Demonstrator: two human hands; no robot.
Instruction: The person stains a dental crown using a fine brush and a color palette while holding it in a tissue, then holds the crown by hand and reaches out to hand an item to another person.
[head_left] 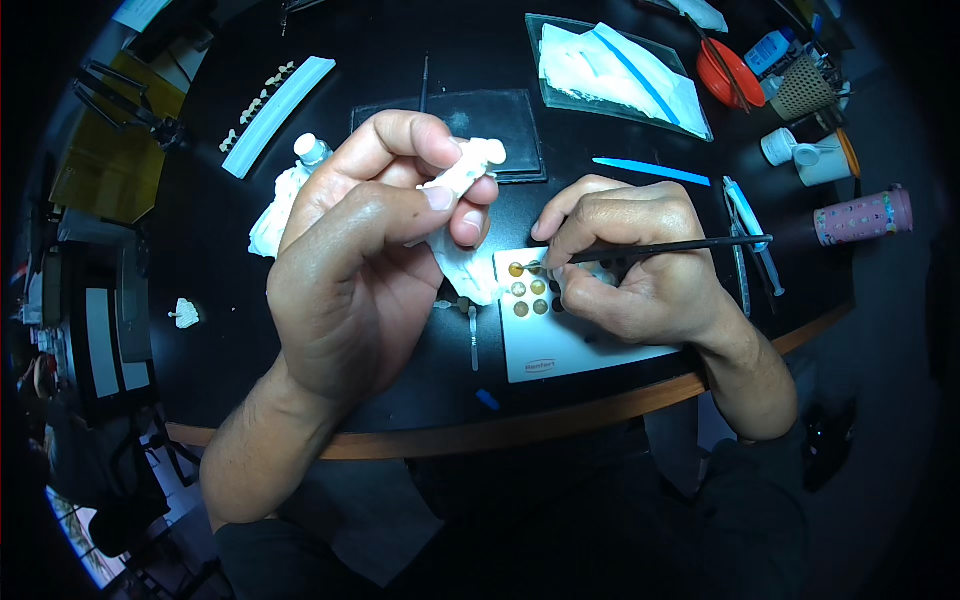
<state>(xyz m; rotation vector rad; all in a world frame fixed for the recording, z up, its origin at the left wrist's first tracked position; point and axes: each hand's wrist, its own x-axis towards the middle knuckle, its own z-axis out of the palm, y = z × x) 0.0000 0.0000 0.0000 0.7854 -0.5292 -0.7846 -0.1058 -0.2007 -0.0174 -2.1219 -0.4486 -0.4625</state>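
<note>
My left hand (345, 250) is raised over the table, its thumb and fingers pinching a small white dental model piece (466, 172) with a tooth shape at its upper end. Below those fingers lies a crumpled white tissue (468, 268). My right hand (640, 255) grips a thin dark-handled brush (690, 246), whose handle points right. The brush's tip reaches the upper left wells of a white mixing palette (540, 350); whether it touches the paste cannot be made out. Amber and brown pastes fill several round wells. My right hand hides the palette's right part.
A glass slab (705, 128) with white tissue lies at the back right, near a red bowl (722, 78) and a pink bottle (865, 215). Behind my left hand sits a dark flat tray (520, 130). A white-capped bottle (310, 150) and a white model fragment (184, 314) are at left.
</note>
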